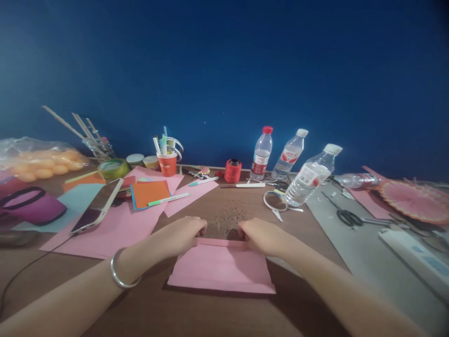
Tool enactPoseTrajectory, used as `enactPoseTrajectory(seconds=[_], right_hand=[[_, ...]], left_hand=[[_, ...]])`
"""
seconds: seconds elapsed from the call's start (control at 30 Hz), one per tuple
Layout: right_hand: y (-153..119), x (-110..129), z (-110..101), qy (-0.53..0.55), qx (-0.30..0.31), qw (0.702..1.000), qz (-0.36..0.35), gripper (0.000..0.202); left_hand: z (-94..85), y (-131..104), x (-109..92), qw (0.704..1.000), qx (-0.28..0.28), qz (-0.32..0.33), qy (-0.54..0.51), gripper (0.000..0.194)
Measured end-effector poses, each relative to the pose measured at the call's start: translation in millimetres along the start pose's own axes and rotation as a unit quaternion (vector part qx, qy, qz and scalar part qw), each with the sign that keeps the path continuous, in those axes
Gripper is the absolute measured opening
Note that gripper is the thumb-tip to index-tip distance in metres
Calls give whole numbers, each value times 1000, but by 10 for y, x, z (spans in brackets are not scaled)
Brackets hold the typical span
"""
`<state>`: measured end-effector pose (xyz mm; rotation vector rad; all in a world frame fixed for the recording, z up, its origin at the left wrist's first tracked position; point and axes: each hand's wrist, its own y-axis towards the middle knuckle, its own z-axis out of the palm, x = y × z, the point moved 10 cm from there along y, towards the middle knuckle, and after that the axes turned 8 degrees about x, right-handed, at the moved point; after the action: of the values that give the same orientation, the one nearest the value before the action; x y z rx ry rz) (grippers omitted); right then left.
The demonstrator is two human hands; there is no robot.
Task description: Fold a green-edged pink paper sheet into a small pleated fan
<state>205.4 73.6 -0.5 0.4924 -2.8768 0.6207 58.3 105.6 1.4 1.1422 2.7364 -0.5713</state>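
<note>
A sheet of pink paper (220, 267) lies on the brown table in front of me, with a narrow folded strip along its far edge and a crease near its front edge. My left hand (185, 230) is closed at the far left corner, its fingers curled down on the fold. At the far right corner my right hand (261, 235) grips the same strip, fingers bent and closed. The fingertips of both hands are partly hidden. On my left wrist sits a silver bangle (117, 269). Small dark specks dot the table just beyond the paper.
To the left are a phone (100, 204) with a cable, orange paper (150, 194) and a red cup of pens (167, 164). Plastic bottles (262, 154), a tape roll (275, 201) and red thread (233, 171) stand behind. Scissors (349, 217) and a pink paper fan (416, 200) lie right.
</note>
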Motion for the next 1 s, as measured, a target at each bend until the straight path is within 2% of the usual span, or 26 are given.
enactPoseTrajectory(seconds=[0.17,0.23,0.3,0.37,0.43,0.47,0.53,0.57,0.6,0.7,0.77,0.87,1.0], right_hand=[[20,103,-4,-13,0,1000,-26,3],[11,132,-75,-20,-25,999,-38,4],[-21,108,-220,-34,-81,996,-33,7],[-84,44,-391,-54,-148,987,-15,16],[-206,41,-586,-96,-247,964,-28,22],[-299,82,-671,-125,-309,941,-52,22],[-465,181,-710,-172,-401,892,-119,20],[-495,218,-658,-184,-414,878,-155,21],[-470,237,-568,-181,-397,879,-191,22],[-310,261,-226,-136,-283,906,-286,28],[-266,250,-118,-115,-252,911,-304,23],[-203,227,-73,-85,-203,932,-290,19],[-106,221,-53,-93,-136,960,-226,21]], left_hand=[[-4,-5,-3,1000,-11,-2,17,15],[-61,-10,-32,999,-28,3,28,13],[-201,-32,-60,997,-62,-1,43,14],[-420,-92,-79,991,-116,-19,63,18],[-637,-190,-112,979,-178,-36,93,24],[-705,-240,-151,971,-204,-33,118,26],[-705,-305,-268,957,-231,1,173,28],[-627,-305,-302,957,-223,22,183,27],[-510,-284,-313,964,-200,42,173,26],[-190,-215,-284,975,-153,67,144,25],[-67,-176,-273,980,-137,75,126,21],[-4,-121,-322,982,-119,93,110,15],[11,-8,-439,981,-102,114,116,21]])
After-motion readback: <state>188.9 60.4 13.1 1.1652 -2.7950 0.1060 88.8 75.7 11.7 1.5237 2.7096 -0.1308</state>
